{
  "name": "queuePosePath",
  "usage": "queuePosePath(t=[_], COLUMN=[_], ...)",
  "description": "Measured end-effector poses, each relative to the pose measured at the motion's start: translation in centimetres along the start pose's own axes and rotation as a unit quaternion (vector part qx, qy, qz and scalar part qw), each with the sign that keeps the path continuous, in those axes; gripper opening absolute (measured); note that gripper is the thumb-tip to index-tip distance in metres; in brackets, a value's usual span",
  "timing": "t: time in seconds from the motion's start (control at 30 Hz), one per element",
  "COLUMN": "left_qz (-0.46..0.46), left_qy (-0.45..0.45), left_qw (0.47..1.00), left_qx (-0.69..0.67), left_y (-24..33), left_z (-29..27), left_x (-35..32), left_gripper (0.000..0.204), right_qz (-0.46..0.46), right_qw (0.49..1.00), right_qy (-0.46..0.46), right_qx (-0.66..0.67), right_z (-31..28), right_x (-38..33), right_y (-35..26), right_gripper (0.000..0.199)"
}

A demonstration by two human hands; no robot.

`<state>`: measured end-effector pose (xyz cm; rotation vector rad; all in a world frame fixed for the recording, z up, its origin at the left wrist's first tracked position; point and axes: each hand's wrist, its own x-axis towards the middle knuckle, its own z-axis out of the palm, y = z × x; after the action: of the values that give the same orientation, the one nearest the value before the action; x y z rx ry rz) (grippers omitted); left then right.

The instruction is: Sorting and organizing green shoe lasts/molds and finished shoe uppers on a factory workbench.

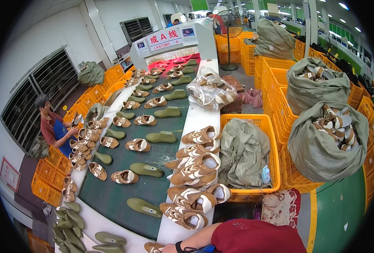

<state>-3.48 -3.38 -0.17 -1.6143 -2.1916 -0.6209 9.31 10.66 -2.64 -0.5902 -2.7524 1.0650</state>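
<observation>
At the lower edge my right hand (169,248) shows only in part, with a black band at its wrist. It is against a brown and white shoe (152,247), also cut off by the edge. Its fingers are out of sight, so their grip does not show. My left hand is not in view. Beyond, brown and white sneakers (195,169) crowd the white ledge. On the dark green belt, sneakers (125,176) alternate with green shoe lasts (146,169). More lasts (69,223) are heaped at the lower left.
Right of the ledge stands a yellow crate (275,168) holding a grey-green sack (242,152). Sacks of shoes (328,141) rest on stacked crates further right. A co-worker (56,126) handles a shoe across the belt. A plastic bag of shoes (210,90) lies further up the ledge.
</observation>
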Motion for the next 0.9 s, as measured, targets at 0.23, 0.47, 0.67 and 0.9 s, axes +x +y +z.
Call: queuePosePath(t=[0.23,0.47,0.67,0.9], left_qz=[0.007,0.017,0.016,0.007], left_qy=[-0.003,-0.013,0.005,-0.011], left_qw=[1.000,1.000,1.000,1.000], left_qx=[0.009,0.018,0.003,0.007], left_y=[0.0,-0.9,0.5,0.4], left_z=[-0.1,0.4,-0.7,-0.9], left_x=[0.0,0.0,0.6,0.2], left_gripper=[0.011,0.012,0.014,0.015], right_qz=[0.012,0.009,0.019,0.019], right_qw=[1.000,1.000,1.000,0.999], right_qy=[-0.016,0.010,0.011,0.004], right_qx=[-0.013,0.002,-0.023,-0.028], right_z=[-0.8,-2.1,-1.3,-0.2], right_x=[-0.4,-1.3,-0.7,-0.3], right_y=[-0.6,-1.2,-1.0,-0.7], right_gripper=[0.038,0.034,0.035,0.039])
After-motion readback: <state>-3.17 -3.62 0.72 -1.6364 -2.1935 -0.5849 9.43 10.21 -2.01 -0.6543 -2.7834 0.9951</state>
